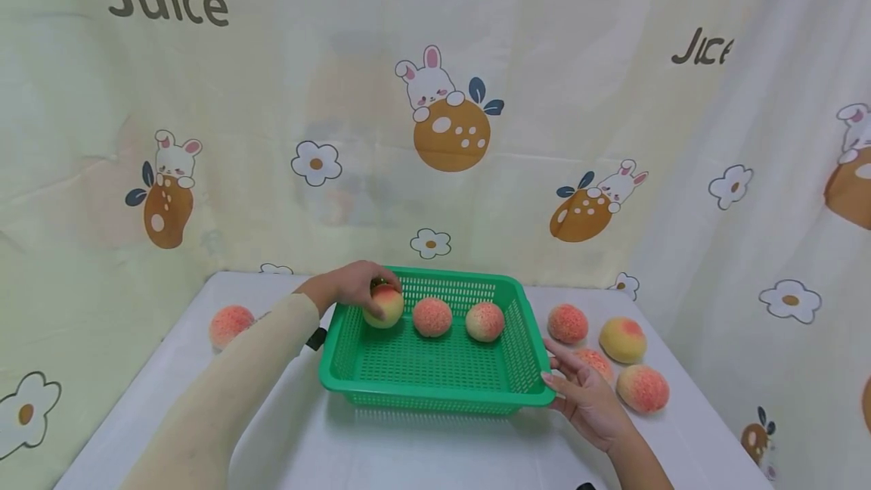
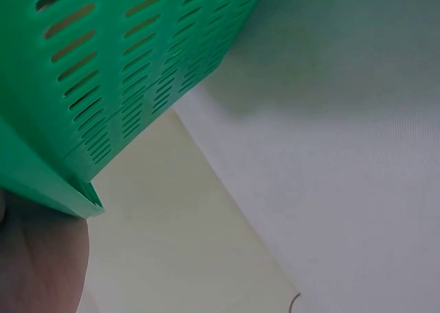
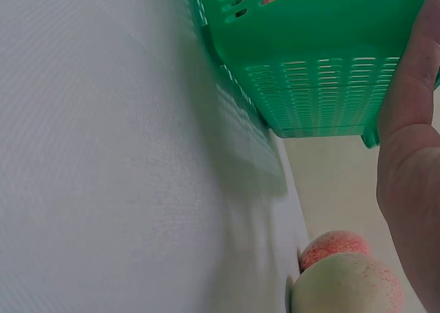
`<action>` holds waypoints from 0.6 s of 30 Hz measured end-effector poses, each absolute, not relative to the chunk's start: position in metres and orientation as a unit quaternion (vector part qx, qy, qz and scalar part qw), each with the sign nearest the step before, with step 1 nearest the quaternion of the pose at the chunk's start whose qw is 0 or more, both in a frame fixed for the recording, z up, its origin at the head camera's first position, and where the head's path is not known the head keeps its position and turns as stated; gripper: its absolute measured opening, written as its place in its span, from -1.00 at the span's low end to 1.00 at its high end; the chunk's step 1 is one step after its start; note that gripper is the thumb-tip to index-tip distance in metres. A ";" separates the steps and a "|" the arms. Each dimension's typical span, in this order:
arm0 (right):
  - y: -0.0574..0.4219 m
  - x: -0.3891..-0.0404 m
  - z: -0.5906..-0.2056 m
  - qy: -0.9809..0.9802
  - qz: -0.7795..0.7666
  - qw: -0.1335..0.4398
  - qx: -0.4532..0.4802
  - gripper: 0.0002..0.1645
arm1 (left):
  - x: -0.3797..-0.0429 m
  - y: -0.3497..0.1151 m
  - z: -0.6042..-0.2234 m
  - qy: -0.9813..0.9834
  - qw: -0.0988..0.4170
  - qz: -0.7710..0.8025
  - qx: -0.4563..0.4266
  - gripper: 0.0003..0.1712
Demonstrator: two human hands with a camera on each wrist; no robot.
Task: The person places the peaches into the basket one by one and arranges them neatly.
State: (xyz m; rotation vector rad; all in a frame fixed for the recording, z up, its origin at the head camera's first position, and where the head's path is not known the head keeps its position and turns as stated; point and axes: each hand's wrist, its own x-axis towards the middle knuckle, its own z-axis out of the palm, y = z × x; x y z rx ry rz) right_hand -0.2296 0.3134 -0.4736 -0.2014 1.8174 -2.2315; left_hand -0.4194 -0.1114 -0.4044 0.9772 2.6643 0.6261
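Note:
A green plastic basket point(image 1: 435, 397) with slotted walls stands on the white table. At its back left corner my left hand point(image 1: 355, 284) holds a yellow and pink peach point(image 1: 385, 311) from above, fingers curled over it. Beside that one, a pink peach point(image 1: 432, 317) and a paler peach point(image 1: 485, 322) sit inside along the back. My right hand point(image 1: 590, 401) grips the basket's right rim near the front corner; in the right wrist view a finger or thumb point(image 3: 414, 79) lies along the wall. The left wrist view shows only part of the left hand point(image 2: 45, 265) by the rim.
Right of the basket lie several peaches, among them a pink peach point(image 1: 568, 323), a yellow peach point(image 1: 622, 339) and a larger peach point(image 1: 643, 389). Another peach point(image 1: 230, 325) lies left, beyond the left forearm. A patterned curtain point(image 1: 367, 97) hangs behind the table point(image 1: 408, 452).

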 end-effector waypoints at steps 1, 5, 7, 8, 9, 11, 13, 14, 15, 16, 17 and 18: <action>0.313 -0.229 -0.473 0.626 -0.766 0.128 -0.068 -0.12 | -0.419 -0.111 -0.404 0.911 0.117 0.211 0.333 -0.38; 0.313 -0.229 -0.473 0.628 -0.765 0.127 -0.070 -0.12 | -0.419 -0.111 -0.405 0.912 0.120 0.206 0.333 -0.39; 0.313 -0.229 -0.474 0.627 -0.765 0.128 -0.073 -0.13 | -0.419 -0.111 -0.406 0.909 0.117 0.199 0.346 -0.41; 0.313 -0.230 -0.474 0.626 -0.766 0.128 -0.074 -0.13 | -0.419 -0.111 -0.406 0.907 0.116 0.195 0.354 -0.43; 0.314 -0.230 -0.475 0.626 -0.766 0.128 -0.074 -0.13 | -0.420 -0.111 -0.406 0.906 0.114 0.190 0.362 -0.44; 0.314 -0.230 -0.476 0.625 -0.766 0.128 -0.075 -0.13 | -0.420 -0.111 -0.405 0.902 0.111 0.182 0.375 -0.46; 0.315 -0.231 -0.477 0.624 -0.767 0.129 -0.077 -0.13 | -0.420 -0.111 -0.405 0.901 0.112 0.177 0.379 -0.47; 0.315 -0.231 -0.477 0.623 -0.768 0.129 -0.079 -0.14 | -0.420 -0.111 -0.406 0.902 0.113 0.179 0.377 -0.46; 0.315 -0.231 -0.477 0.622 -0.768 0.129 -0.081 -0.14 | -0.421 -0.112 -0.406 0.902 0.114 0.180 0.376 -0.45; 0.315 -0.231 -0.477 0.621 -0.768 0.129 -0.082 -0.14 | -0.421 -0.112 -0.407 0.902 0.114 0.183 0.375 -0.44; 0.315 -0.231 -0.477 0.621 -0.769 0.129 -0.084 -0.14 | -0.421 -0.113 -0.407 0.902 0.115 0.187 0.372 -0.43; 0.315 -0.231 -0.477 0.621 -0.769 0.129 -0.084 -0.14 | -0.420 -0.114 -0.407 0.902 0.114 0.191 0.369 -0.42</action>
